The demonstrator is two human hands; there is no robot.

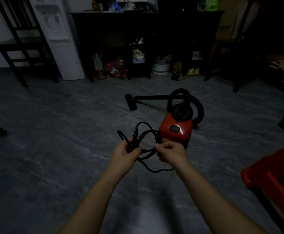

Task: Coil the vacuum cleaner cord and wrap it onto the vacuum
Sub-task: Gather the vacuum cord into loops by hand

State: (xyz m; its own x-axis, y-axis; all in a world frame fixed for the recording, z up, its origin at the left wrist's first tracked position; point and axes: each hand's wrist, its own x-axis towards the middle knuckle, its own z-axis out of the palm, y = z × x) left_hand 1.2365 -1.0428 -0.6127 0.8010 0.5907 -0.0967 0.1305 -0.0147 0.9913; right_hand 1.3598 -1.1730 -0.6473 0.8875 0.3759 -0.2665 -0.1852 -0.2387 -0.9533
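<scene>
A red canister vacuum (175,130) stands on the grey floor, its black hose (197,107) looped behind it and a wand with a floor nozzle (131,102) lying to the left. The black cord (143,132) forms several loose loops just left of the vacuum. My left hand (124,155) grips the gathered loops at their lower end. My right hand (170,152) pinches a strand of the cord close to the vacuum's near corner. A slack piece of cord (154,170) sags between and below my hands.
A dark wooden chair (24,48) and a white water dispenser (61,39) stand at the back left. A dark sideboard (146,31) with clutter beneath spans the back wall. A red stool (273,176) is close at the right. More dark furniture (249,61) at the right.
</scene>
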